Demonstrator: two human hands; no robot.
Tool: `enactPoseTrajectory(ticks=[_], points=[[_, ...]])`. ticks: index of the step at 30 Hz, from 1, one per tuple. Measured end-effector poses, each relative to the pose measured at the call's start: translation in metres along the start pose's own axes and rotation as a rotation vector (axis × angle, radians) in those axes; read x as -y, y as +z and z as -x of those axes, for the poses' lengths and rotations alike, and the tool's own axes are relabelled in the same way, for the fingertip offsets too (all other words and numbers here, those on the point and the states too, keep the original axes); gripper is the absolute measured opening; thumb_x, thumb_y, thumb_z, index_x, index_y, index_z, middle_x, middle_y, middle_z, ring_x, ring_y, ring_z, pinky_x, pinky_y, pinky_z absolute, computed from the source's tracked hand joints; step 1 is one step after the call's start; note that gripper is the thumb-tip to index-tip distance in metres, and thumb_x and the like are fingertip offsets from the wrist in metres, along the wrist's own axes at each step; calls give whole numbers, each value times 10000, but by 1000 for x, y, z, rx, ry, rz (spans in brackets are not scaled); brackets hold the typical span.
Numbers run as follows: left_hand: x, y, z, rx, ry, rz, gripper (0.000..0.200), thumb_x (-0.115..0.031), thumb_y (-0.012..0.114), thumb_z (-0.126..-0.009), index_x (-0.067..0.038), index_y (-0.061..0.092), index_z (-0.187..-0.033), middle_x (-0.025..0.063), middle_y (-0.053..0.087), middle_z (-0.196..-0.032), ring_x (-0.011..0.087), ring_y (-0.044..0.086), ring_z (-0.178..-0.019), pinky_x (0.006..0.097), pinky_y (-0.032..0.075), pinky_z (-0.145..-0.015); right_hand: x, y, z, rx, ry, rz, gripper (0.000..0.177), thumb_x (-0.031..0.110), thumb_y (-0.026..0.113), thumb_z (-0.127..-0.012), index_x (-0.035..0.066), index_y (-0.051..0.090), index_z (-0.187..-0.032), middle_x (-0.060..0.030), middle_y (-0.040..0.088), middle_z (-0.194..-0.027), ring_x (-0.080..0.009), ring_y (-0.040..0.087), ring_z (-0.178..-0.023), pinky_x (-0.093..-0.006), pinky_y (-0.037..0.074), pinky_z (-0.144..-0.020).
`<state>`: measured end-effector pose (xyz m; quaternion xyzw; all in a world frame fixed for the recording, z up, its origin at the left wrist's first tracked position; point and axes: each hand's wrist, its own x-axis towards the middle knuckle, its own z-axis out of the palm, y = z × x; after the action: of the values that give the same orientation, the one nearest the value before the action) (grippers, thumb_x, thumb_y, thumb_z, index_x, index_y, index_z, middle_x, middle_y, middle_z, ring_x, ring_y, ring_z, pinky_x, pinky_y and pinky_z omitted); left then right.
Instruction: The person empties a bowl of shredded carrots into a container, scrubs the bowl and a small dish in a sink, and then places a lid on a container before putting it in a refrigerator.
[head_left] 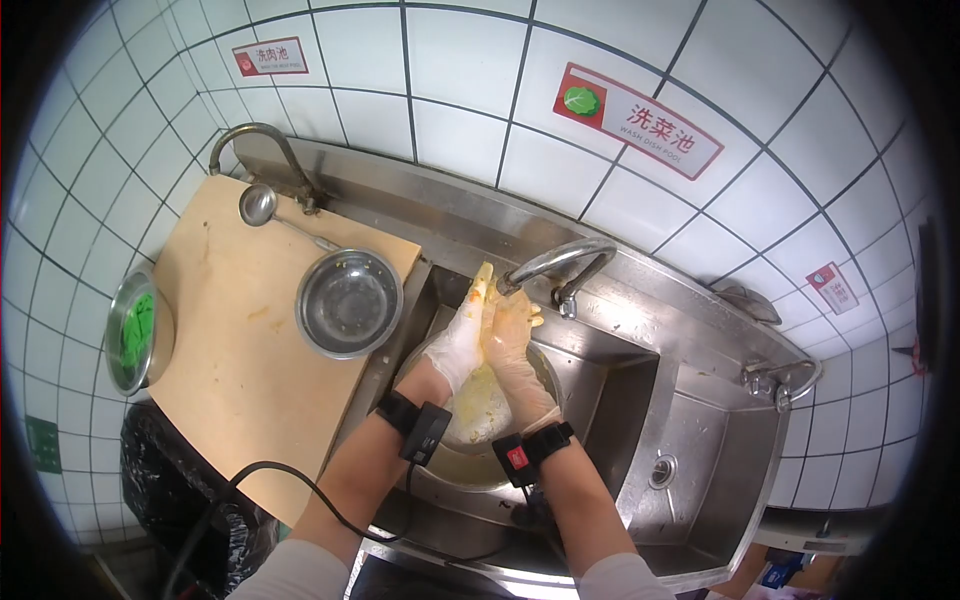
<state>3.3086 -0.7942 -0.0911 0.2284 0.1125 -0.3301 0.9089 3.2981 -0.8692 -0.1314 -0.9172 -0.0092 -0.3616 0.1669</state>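
Palm to palm, my left hand [464, 338] and my right hand [509, 330] press together under the curved faucet [560, 257]. Both wear thin translucent gloves with yellowish, wet-looking smears. Some fingers stretch up toward the spout, while a few fingertips stick out on the right side; how they interlace is hard to make out. No object shows between the palms. Below the hands, a large metal basin [470, 468] stands in the sink, holding cloudy liquid with yellowish bits and a pale patch.
Left of the sink, a wooden board [235, 330] carries a metal bowl [350, 303], a ladle [259, 205] and a metal dish [122, 370] with bright green contents. A second sink basin [690, 460] lies right. A black cable [262, 466] loops near my left forearm.
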Motion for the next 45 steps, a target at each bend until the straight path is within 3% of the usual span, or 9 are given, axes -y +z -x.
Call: enactPoseTrajectory(ticks=[3, 8, 11, 14, 19, 27, 30, 35, 45], points=[[-3, -11, -13, -24, -143, 7, 563, -556, 503, -896, -52, 540, -1145, 179, 653, -884, 289, 630, -777, 400, 527, -699, -6, 27, 14, -50, 11, -119, 320, 300, 608, -845, -20, 600, -866, -145, 565, -747, -344, 555, -676, -447, 441, -640], [3, -16, -9, -75, -69, -150, 596, -566, 575, -857, -119, 477, -1239, 148, 645, -775, 244, 615, -674, 349, 520, -616, 8, 81, 0, 437, 1328, 15, 780, 640, 432, -858, 210, 208, -1470, -176, 438, -1395, -388, 498, -1189, -498, 372, -1033], [8, -17, -7, -210, 11, -318, 524, -496, 544, -909, -87, 479, -1230, 139, 651, -881, 234, 619, -749, 325, 520, -681, 37, -32, -34, 552, 938, -642, 743, 596, 422, -893, -4, 403, -1331, -188, 624, -1086, -418, 626, -906, -424, 494, -847], [11, -34, -3, -144, 74, -446, 468, -443, 503, -946, -70, 484, -1227, 143, 637, -956, 235, 616, -818, 327, 513, -744, 47, -37, -49, 380, 1041, -851, 386, 349, 563, -923, 4, 562, -1094, -163, 578, -975, -305, 557, -871, -428, 451, -807], [3, -21, 15, -51, 51, -167, 288, -200, 392, -1009, 9, 495, -1178, 113, 587, -1003, 222, 581, -939, 331, 493, -816, 14, 8, -24, 287, 1186, -1545, 434, 427, 585, -901, 23, 595, -1059, -103, 571, -865, -231, 538, -747, -363, 466, -709], [-3, 22, 37, 269, -4, 165, 392, -286, 491, -961, -4, 520, -1231, 198, 580, -1149, 308, 578, -1031, 403, 459, -922, 45, -36, -47, 24, 1145, -2367, 498, 443, 493, -929, 3, 600, -1139, -105, 617, -843, -200, 581, -718, -320, 497, -700], [6, -6, 20, 332, -59, 212, 428, -348, 488, -959, -10, 518, -1220, 197, 590, -1088, 301, 585, -961, 407, 476, -882, 44, -37, -56, 56, 1367, -2330, 455, 423, 443, -965, 19, 556, -1142, -166, 631, -1029, -215, 605, -775, -309, 504, -700], [17, -13, 12, 242, -71, 260, 467, -429, 483, -950, -21, 526, -1173, 183, 598, -942, 257, 595, -788, 378, 516, -737, 36, -15, -49, 344, 1089, -1849, 464, 372, 420, -956, 12, 531, -1228, -155, 629, -932, -219, 618, -835, -328, 523, -775], [25, -15, -8, -202, 210, -378, 393, -301, 477, -934, 30, 512, -1142, 180, 588, -1008, 263, 569, -840, 366, 471, -750, 29, -32, 5, 133, 534, -895, 464, 121, 635, -829, -5, 502, -1256, -175, 575, -1095, -317, 588, -1025, -369, 461, -925]])
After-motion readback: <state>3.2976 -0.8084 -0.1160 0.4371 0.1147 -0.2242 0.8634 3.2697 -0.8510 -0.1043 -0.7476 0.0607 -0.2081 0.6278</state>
